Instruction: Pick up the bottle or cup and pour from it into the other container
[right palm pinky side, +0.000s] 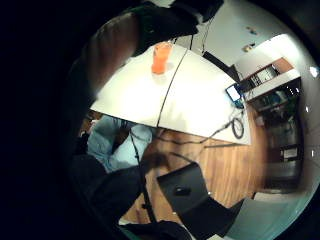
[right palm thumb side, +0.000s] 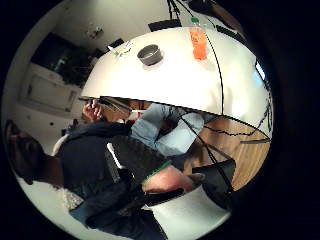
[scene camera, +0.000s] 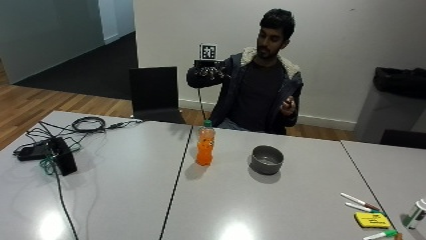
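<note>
On the bench, near the middle of its far edge, an orange bottle with a green cap is stood upright, just beside the dark seam that runs across the top. A grey cup is set on the bench near the bottle, apart from it, on the side toward the markers and the yellow pad that are laid by the near corner. Toward the opposite end of the bench, a black box and a coil of cable are seen. Behind the far edge a person is seated, and the gloved right hand is held up at shoulder height, well apart from bottle and cup. Nothing is held in it; whether its fingers are curled or straight cannot be told. In both palm views the bottle is seen far off on the bench. A black chair is placed behind the far edge.
</note>
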